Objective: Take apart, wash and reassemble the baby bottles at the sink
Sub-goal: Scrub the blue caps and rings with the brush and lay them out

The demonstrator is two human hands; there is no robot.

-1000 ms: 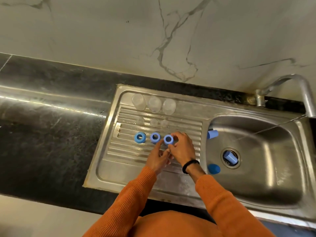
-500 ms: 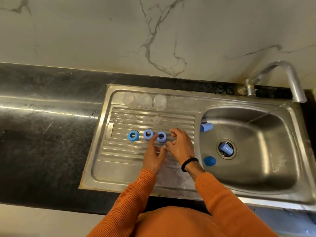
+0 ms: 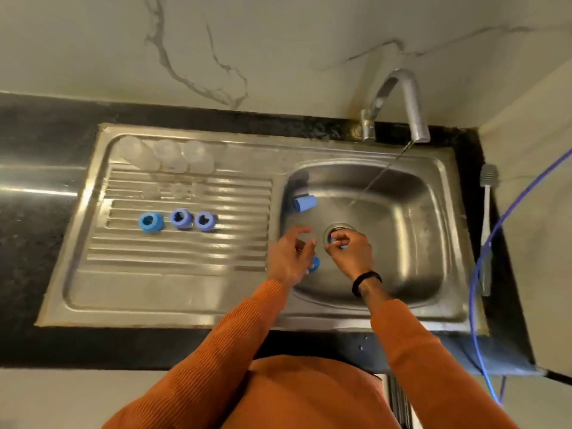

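Observation:
Three blue screw rings (image 3: 179, 220) stand in a row on the ribbed drainboard (image 3: 173, 280). Behind them lie three clear bottles (image 3: 167, 156) and three clear teats (image 3: 178, 190). In the sink basin (image 3: 411, 243), a blue cap (image 3: 305, 203) lies at the left wall. My right hand (image 3: 349, 253) is over the drain, its fingers curled round a blue cap that is mostly hidden. My left hand (image 3: 291, 258) hovers beside it with fingers spread, holding nothing. Another blue cap (image 3: 315, 264) peeks out under my left hand.
The tap (image 3: 399, 103) runs a thin stream of water into the basin. A blue hose (image 3: 495, 236) and a white brush (image 3: 486, 193) lie along the right edge. Black counter (image 3: 37, 230) stretches to the left of the sink.
Both hands left the blue rings on the drainboard and moved right into the basin. My right hand has closed on the blue cap at the drain.

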